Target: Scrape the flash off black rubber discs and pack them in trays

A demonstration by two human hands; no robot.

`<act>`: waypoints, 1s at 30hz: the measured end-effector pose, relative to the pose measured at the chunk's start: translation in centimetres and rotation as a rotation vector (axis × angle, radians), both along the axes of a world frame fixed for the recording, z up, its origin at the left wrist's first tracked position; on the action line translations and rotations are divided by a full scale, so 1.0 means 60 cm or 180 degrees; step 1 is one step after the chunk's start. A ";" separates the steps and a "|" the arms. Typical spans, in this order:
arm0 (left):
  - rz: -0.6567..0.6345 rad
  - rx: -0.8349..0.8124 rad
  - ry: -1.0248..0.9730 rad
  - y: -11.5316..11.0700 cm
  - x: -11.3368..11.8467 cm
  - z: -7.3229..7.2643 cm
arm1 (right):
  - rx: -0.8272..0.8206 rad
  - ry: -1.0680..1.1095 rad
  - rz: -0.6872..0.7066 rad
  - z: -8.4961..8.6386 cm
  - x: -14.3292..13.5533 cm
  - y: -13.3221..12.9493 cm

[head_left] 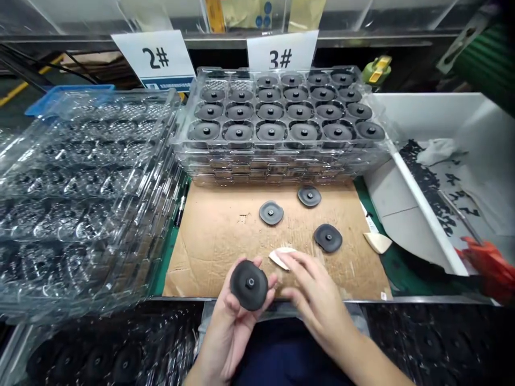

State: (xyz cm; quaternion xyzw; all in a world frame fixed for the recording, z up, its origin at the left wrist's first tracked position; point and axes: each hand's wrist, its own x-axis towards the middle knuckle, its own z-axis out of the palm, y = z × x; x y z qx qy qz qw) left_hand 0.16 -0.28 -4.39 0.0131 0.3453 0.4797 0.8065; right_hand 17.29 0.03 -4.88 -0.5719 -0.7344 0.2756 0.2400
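In my left hand (233, 316), low in front of me, is a round black disc part (242, 294) with a small hub at its centre, tilted toward me and gripped by its rim. Just right of it, my right hand (317, 300) has its fingertips on a thin white pad (275, 259); the thumb is apart from the pad, and the fingers partly cover it. Beyond the hands, three similar discs lie on the cardboard sheet (213, 225): one disc (271, 219) in the middle, another disc (309, 200) behind, and a third disc (333, 244) to the right.
Clear plastic trays (281, 143) filled with black discs are stacked at the back. More clear trays (80, 214) stand at left. At right is a white bin (430, 230) holding small black pieces and tweezers (461, 214); a cream-coloured pad (378, 243) lies beside it. A red-gloved hand (488, 265) is at far right.
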 end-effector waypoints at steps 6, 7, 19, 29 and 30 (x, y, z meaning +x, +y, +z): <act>0.0122 -0.0124 -0.0167 0.036 -0.018 -0.008 | -0.0067 -0.0634 -0.0221 -0.087 0.020 0.030; 0.0120 -0.0109 -0.0173 0.038 -0.019 -0.008 | -0.0047 -0.0589 -0.0240 -0.094 0.021 0.035; 0.0087 0.0138 0.0371 0.049 -0.006 -0.001 | -0.0336 0.0515 0.0200 -0.052 -0.001 0.041; -0.0140 0.0191 0.0584 0.050 0.029 0.019 | -0.0125 0.0871 0.0814 0.129 -0.030 0.079; -0.0099 0.0245 0.0595 0.049 0.029 0.022 | -0.0259 0.0811 0.0905 0.133 -0.032 0.079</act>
